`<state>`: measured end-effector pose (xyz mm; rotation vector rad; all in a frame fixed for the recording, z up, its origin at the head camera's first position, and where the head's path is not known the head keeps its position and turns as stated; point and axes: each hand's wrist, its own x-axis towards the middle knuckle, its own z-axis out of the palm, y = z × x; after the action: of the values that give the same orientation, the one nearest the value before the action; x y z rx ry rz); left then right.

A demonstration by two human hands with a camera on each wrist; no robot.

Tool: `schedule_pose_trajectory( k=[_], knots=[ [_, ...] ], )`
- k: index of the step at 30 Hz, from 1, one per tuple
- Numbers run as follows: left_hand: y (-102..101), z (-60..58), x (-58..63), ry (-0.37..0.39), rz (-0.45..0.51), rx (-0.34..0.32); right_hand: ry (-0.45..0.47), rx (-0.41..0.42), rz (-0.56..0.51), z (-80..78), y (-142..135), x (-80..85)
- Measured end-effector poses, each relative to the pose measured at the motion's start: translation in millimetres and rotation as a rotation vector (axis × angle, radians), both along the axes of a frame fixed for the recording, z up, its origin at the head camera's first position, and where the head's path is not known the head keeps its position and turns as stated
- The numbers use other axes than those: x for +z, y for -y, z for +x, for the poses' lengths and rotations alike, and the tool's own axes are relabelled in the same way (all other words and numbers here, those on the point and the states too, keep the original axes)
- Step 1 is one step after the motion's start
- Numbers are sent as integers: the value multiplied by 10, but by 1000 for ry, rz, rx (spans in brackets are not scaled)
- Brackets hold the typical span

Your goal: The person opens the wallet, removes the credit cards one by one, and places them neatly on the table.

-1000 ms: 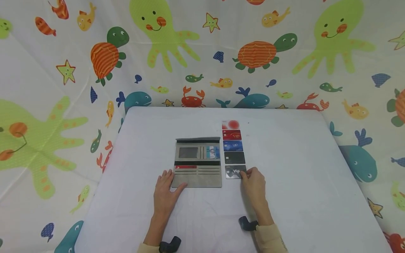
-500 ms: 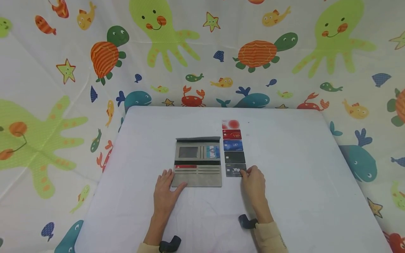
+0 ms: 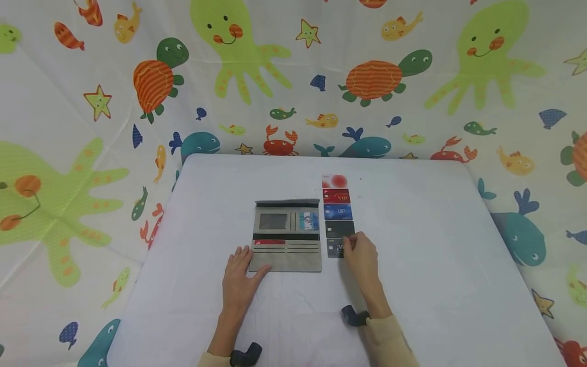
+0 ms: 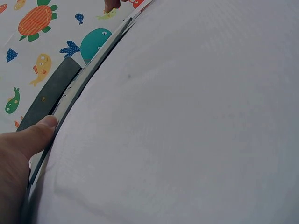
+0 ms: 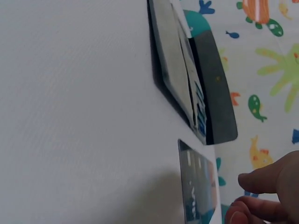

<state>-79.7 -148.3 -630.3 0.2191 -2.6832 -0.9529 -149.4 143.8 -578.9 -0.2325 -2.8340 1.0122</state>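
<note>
An open grey wallet lies flat on the white table, with a red card in a lower slot and a blue card in an upper one. My left hand rests at its lower left corner, fingers along the side and thumb on the front edge. Right of the wallet, a dark grey card marked Vip ends a column of cards. Over its right part hovers my right hand; the right wrist view shows thumb and fingers apart, holding nothing.
Above the dark grey card lie a black card, a blue VIP card, a red VIP card and a white card with red circles. A patterned sea-animal cloth hangs behind the table.
The dark grey card has shifted slightly up toward the black card. My right hand has let go of its right end and moved up and left over it. My left hand stays put.
</note>
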Motion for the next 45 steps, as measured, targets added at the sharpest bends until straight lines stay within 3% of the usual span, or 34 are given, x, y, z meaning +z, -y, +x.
schedule_pose_trajectory(
  k=[8, 13, 22, 29, 45],
  knots=[
    [3, 6, 10, -11, 10, -1, 67, 95, -114, -167, 364, 20],
    [1, 7, 8, -6, 14, 0, 56, 211, -133, -231, 592, -22],
    [6, -4, 24, 1, 3, -2, 49, 379, -101, -324, 929, 27],
    [15, 3, -8, -27, -21, -10, 94, 481, -69, -359, 1096, -12],
    [-1, 13, -3, -51, -8, -3, 67, 598, 102, -341, 1264, 11]
  ],
)
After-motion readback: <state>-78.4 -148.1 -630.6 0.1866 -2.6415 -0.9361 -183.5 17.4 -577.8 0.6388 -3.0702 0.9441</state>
